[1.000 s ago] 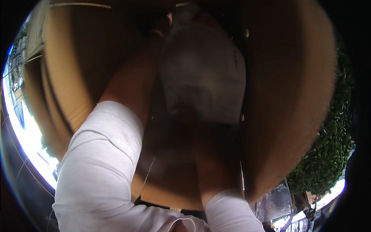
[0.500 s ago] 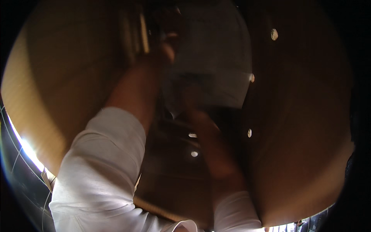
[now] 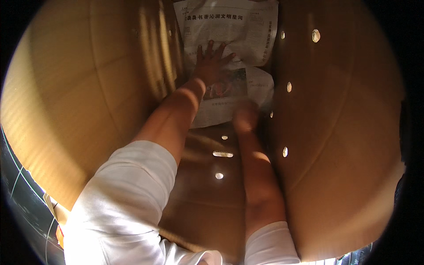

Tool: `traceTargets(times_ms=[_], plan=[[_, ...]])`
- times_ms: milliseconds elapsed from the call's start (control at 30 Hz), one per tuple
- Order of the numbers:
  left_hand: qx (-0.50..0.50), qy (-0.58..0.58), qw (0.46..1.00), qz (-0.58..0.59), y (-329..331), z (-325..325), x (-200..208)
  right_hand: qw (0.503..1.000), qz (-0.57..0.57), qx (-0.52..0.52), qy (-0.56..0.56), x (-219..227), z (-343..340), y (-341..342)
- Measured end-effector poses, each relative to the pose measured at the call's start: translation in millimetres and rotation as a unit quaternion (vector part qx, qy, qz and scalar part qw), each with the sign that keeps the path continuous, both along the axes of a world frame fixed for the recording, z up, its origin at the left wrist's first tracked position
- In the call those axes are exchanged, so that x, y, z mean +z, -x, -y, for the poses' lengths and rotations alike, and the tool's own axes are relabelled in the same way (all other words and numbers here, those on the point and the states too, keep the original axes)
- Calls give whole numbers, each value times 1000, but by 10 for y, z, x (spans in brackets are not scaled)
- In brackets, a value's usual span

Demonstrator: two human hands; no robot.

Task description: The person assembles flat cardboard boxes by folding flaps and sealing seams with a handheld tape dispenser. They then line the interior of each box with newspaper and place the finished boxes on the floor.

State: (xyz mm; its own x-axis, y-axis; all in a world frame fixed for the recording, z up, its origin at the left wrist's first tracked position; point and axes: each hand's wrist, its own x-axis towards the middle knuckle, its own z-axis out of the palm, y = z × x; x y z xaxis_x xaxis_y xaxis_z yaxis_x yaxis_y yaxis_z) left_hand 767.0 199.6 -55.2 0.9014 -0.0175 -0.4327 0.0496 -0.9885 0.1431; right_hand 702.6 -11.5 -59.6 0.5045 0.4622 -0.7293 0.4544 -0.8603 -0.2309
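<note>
A printed newspaper sheet (image 3: 251, 33) lies deep inside a tall cardboard box (image 3: 340, 132), its lower part folded or overlapped by a second piece with a colour picture. My left hand (image 3: 210, 66) presses flat on the paper near the left wall, its fingers spread and nothing in them. Near the paper's lower right edge is my right hand (image 3: 246, 115), smeared by motion. Whether its fingers grip the paper cannot be made out.
Cardboard walls rise close on both sides of my arms. Round holes such as this one (image 3: 316, 35) let light through the right wall. A slot (image 3: 223, 154) and small holes pierce the near panel. Dark tiled floor (image 3: 26, 207) shows outside at left.
The paper, raised and dim before, now lies lower and flatter with its print lit. My left hand has come down onto it with fingers spread. My right hand has shifted right.
</note>
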Motion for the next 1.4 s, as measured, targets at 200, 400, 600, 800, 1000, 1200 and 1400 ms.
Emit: traceTargets(times_ms=[200,400,600,800,1000,1200,1400], plan=[[111,25,993,24,-101,158,-7,994,-5,-33,104,195,-107,-200],[-52,86,986,-133,-515,604,304,969,133,-187,-92,226,-145,-698],[227,125,962,90,-462,844,598,993,9,7,116,320,156,-113],[354,202,886,223,449,920,2588,984,-5,-166,-68,2661,-99,-459],[425,-34,881,204,1643,57,4787,850,362,-308,-229,5006,514,-403],[444,52,894,38,2045,174,4433,916,190,-318,-154,4638,948,-369],[384,169,892,170,811,-372,5413,855,340,-280,-273,5217,999,-1476]])
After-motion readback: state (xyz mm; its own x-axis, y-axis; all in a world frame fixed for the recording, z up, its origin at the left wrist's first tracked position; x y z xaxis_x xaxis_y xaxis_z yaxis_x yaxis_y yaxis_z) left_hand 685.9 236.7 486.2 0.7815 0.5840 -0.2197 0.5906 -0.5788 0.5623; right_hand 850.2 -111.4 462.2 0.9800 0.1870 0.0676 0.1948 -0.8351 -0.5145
